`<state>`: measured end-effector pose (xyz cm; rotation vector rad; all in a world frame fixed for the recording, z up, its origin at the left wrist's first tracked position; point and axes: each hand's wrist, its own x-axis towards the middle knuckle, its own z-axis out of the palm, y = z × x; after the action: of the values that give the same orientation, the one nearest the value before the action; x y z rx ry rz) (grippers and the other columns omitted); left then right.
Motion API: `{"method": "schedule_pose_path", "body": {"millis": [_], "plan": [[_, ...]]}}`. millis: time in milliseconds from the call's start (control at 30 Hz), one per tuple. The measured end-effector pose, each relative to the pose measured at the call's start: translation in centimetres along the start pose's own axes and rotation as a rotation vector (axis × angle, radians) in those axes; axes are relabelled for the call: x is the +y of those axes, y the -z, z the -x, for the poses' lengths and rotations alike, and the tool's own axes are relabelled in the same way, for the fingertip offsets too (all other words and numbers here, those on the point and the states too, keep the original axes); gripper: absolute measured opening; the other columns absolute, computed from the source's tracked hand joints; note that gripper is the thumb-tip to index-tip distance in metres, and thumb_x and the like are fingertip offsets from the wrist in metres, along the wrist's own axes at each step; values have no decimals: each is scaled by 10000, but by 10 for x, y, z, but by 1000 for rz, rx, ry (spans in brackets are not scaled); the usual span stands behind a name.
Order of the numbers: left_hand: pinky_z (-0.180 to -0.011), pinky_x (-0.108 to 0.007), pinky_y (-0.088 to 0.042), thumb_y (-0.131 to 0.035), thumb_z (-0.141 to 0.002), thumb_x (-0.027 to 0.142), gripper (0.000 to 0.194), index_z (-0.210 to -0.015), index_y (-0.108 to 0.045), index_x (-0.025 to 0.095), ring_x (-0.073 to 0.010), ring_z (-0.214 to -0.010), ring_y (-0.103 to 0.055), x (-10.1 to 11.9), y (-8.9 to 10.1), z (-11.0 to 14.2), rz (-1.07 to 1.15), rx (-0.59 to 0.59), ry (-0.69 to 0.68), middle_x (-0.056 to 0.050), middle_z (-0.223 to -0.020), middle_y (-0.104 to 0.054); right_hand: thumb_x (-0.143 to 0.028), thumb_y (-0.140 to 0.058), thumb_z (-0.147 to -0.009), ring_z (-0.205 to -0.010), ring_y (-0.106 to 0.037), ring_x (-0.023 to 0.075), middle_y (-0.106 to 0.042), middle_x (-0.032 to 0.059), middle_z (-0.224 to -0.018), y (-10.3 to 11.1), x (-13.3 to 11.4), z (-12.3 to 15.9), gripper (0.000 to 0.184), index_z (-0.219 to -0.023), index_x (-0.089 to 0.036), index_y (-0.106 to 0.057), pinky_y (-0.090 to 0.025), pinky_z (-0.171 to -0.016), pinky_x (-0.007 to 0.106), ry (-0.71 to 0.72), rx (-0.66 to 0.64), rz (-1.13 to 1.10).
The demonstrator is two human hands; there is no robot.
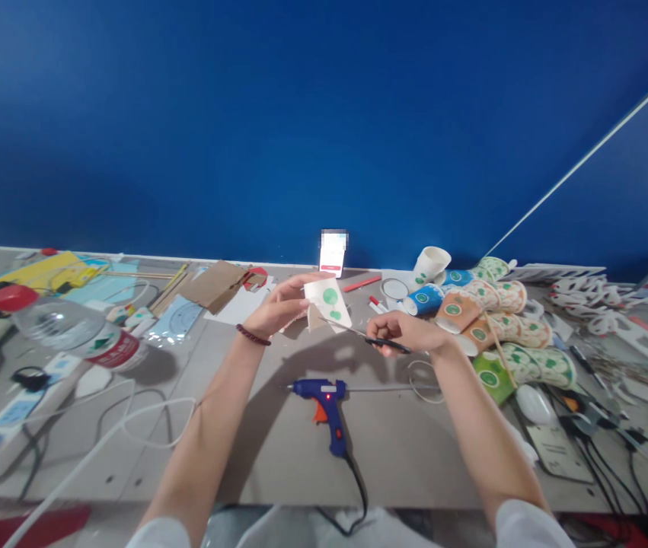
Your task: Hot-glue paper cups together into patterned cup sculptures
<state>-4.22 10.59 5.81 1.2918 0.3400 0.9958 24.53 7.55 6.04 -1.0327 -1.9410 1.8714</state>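
Observation:
My left hand (279, 306) pinches a piece cut from a white paper cup (328, 299) with green round prints, holding it up over the table. My right hand (400, 332) grips black-handled scissors (386, 344), their blades pointing left at the lower edge of the paper piece. Whether the blades are closed on the paper I cannot tell. Below both hands a blue hot glue gun (324, 403) lies on its side, nozzle to the left, with an orange trigger, a small red light and a glue stick out of its back.
Paper cups (495, 323) lie stacked at right, beside a white cup (432, 264). A phone (332, 255) leans on the blue wall. A large water bottle (72, 329) and a power strip (32, 411) stand left. Cardboard (213, 285) lies behind my left hand. Cables trail on both sides.

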Motion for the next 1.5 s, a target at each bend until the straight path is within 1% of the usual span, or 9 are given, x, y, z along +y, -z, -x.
{"method": "schedule_pose_path", "body": {"millis": [200, 400, 700, 833, 1067, 1200, 1300, 1400, 1500], "plan": [[-884, -400, -530, -744, -761, 272, 379, -1136, -712, 228, -338, -1186, -597, 1, -1, -1, -9, 7, -3, -120, -1432, -536, -350, -775, -683, -435, -417, 45, -573, -61, -546, 0, 2, 0, 295, -794, -165, -573, -288, -422, 165, -2, 19, 8], [-891, -388, -524, -757, -754, 270, 378, -1127, -713, 220, -328, -1180, -604, 0, 0, 0, 0, 18, 13, -124, -1433, -536, -330, -756, -673, -439, -453, 55, -567, -64, -533, 0, 0, 0, 264, -773, -166, -574, -316, -426, 170, -9, 27, 13], [-932, -401, -504, -744, -774, 265, 395, -1164, -697, 223, -329, -1196, -594, -3, 2, -1, -9, 15, 19, -122, -1434, -536, -378, -796, -655, -460, -438, 58, -572, -44, -531, 1, -1, 0, 340, -760, -156, -561, -324, -447, 194, -8, 37, -28], [-943, -404, -496, -746, -775, 261, 389, -1161, -702, 230, -325, -1193, -597, -5, 2, -3, -3, 15, 18, -126, -1416, -554, -399, -815, -625, -447, -432, 51, -585, -39, -539, 4, 2, -2, 373, -744, -150, -563, -304, -437, 185, -28, 47, -31], [-918, -387, -507, -755, -772, 259, 391, -1158, -699, 228, -316, -1190, -598, -7, 2, -4, 4, 35, 33, -122, -1401, -569, -410, -791, -668, -421, -407, 43, -553, -71, -514, 10, 11, -3, 355, -782, -155, -573, -269, -426, 173, -28, 35, -32], [-913, -384, -513, -755, -773, 247, 380, -1148, -692, 223, -299, -1169, -610, -7, 1, -4, -10, 49, 50, -110, -1378, -588, -400, -791, -663, -405, -398, 39, -543, -79, -507, 13, 16, -4, 349, -788, -157, -574, -260, -407, 168, -21, 36, -29], [-903, -372, -523, -755, -771, 250, 383, -1145, -682, 210, -282, -1151, -613, -7, -1, -5, -39, 94, 43, -109, -1366, -591, -391, -779, -663, -392, -399, 35, -544, -79, -508, 13, 16, -5, 332, -776, -160, -570, -264, -390, 163, -31, 24, -17], [-903, -365, -529, -749, -773, 261, 419, -1179, -653, 220, -262, -1133, -615, -7, -1, -6, -78, 200, -8, -96, -1312, -614, -359, -761, -653, -407, -453, 48, -571, -66, -552, 15, 10, 0, 306, -773, -167, -554, -264, -365, 155, -57, 18, -2], [-894, -347, -531, -742, -778, 269, 447, -1207, -619, 258, -232, -1103, -618, -6, 1, -7, -169, 323, -96, -65, -1276, -617, -299, -706, -665, -449, -488, 60, -613, -41, -622, 19, 4, 9, 241, -798, -175, -548, -270, -353, 147, -46, 94, 28]]}}
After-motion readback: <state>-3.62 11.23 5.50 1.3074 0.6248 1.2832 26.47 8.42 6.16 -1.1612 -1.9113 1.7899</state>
